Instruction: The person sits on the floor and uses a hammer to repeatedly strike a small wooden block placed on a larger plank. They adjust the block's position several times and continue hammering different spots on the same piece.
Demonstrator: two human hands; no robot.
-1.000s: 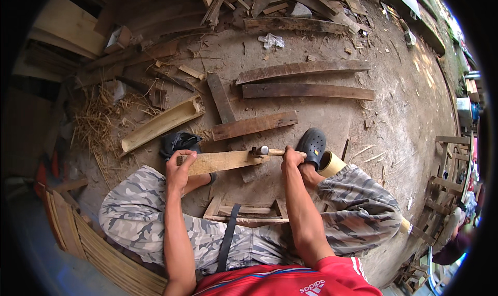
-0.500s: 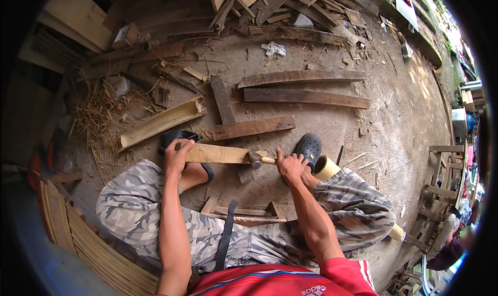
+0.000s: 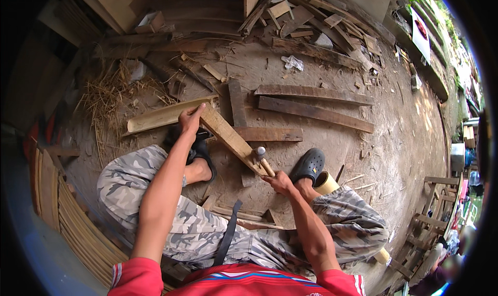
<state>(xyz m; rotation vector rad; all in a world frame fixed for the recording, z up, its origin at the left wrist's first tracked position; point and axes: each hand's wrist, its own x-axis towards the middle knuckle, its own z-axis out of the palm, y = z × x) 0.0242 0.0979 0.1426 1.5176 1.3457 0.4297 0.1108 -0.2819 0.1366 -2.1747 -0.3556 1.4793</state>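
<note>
My left hand [image 3: 191, 119] is closed round the far left end of a light wooden plank [image 3: 228, 137]. The plank slants down to the right, from that hand toward my right hand [image 3: 280, 182]. My right hand grips the wooden handle of a hammer [image 3: 260, 152], whose metal head lies by the plank's lower end. Whether the right fingers also touch the plank is hard to tell. Beneath the plank's lower end, a small dark wooden block [image 3: 250, 179] shows on the ground. Behind the plank lies a brown board [image 3: 275, 135].
Two long dark boards [image 3: 316, 112] lie farther off, beside a shorter board [image 3: 237, 104]. A split bamboo piece [image 3: 155, 121] lies left, near straw [image 3: 106, 96]. Scrap wood [image 3: 332, 31] is heaped at the back. A bamboo tube [image 3: 327, 183] stands by my right shoe [image 3: 308, 165].
My left hand has raised its end of the plank and moved it away from me, so the plank now slants. The right hand and hammer have come slightly nearer to me. The view has shifted.
</note>
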